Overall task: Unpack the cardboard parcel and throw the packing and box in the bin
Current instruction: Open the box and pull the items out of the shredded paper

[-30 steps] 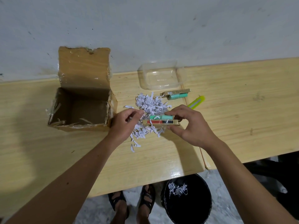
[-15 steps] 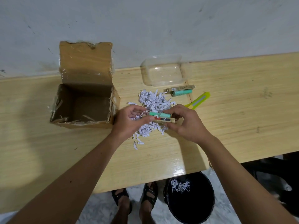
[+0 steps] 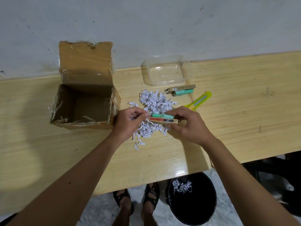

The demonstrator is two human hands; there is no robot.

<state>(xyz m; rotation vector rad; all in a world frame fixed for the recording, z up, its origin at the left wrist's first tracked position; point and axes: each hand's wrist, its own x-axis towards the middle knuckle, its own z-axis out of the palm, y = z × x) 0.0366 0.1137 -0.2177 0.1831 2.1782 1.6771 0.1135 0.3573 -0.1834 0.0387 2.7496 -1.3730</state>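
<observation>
At centre frame both hands meet over a heap of shreds, thin curly strips of printed white paper spread on the table. The right hand grips a slim tan carton with a glossy red and dark window, thumb under its near edge and fingers curled over the right end. A smooth mint-green tube lies along the carton's top. The left hand is closed in a pinch, thumb and forefinger meeting at the left end of the tube and carton.

The box, rough brown cardboard, stands open at left of centre, its back flap upright against the grey wall; torn tape and frayed edges fringe its rim, and its inside looks bare. It sits just beside the left hand.

Above the shreds, near the wall, rests a clear plastic tray, rounded and shallow. To its lower right lie a second tan carton and green tube, touching each other. A yellow-green cutter slants just beyond the right hand's knuckles.

The table is pale, grained wood with a glossy sheen at its near edge. Below it, at lower right, a round black bin holds a small clump of shreds, beside two feet in dark sandals on a marbled floor.
</observation>
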